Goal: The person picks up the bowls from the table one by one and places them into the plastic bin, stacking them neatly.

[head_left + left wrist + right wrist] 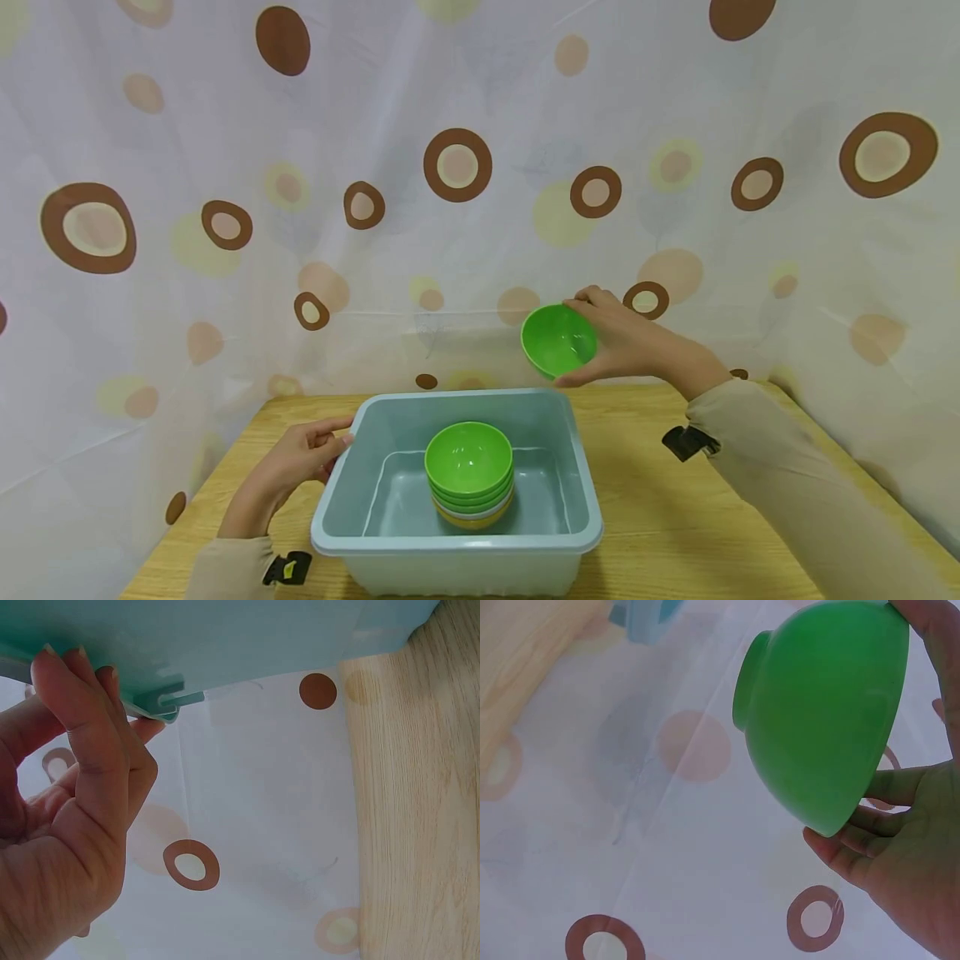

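A green bowl (558, 340) is held up in the air by my right hand (626, 337), tipped so its inside shows in the head view. Thumb and fingers span its rim; the right wrist view shows its outer side and foot ring. My left hand (296, 458) grips the left rim of a pale blue plastic basin (457, 543), its fingers (94, 742) against the outer wall under the rim. Inside the basin, near the middle, stands a stack of bowls (468, 467): several green ones on top, with a white and a yellow one below.
The basin stands on a light wooden table (660, 500). Behind and on both sides hangs a white sheet (465, 250) with brown and beige rings and dots. The raised bowl is above and behind the basin's far right corner.
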`<state>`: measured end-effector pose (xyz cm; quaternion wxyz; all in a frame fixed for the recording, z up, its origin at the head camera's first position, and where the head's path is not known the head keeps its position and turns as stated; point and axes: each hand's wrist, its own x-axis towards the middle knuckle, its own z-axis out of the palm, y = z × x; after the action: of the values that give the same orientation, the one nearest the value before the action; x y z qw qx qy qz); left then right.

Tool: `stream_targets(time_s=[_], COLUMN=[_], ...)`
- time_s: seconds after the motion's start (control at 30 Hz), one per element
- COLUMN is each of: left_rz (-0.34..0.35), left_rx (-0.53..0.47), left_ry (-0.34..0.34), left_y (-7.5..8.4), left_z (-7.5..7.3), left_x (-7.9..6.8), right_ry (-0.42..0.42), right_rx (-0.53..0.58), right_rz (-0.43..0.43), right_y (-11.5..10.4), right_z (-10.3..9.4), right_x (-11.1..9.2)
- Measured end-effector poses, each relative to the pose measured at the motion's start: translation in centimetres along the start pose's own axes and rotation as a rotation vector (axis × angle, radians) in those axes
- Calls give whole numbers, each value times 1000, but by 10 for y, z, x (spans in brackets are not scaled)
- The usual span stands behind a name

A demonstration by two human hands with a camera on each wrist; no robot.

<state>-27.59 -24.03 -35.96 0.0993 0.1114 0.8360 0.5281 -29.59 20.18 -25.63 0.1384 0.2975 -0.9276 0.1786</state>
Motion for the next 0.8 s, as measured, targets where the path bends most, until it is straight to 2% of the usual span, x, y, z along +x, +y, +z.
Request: stream_targets(time_s=[0.27,0.53,0.8], left_rz=[-1,-4,-1], left_rx=[-1,-1,-5], left_ry=[9,10,0], left_y=[3,1,0], left_z=[1,1,0], left_x=[-2,-1,0], right_ry=[-38,-77,-179], right_rx=[65,114,55], right_rz=[-31,-99,-145], right_y=[-27,-48,-69], right_z=[6,22,41], right_x=[21,33,43])
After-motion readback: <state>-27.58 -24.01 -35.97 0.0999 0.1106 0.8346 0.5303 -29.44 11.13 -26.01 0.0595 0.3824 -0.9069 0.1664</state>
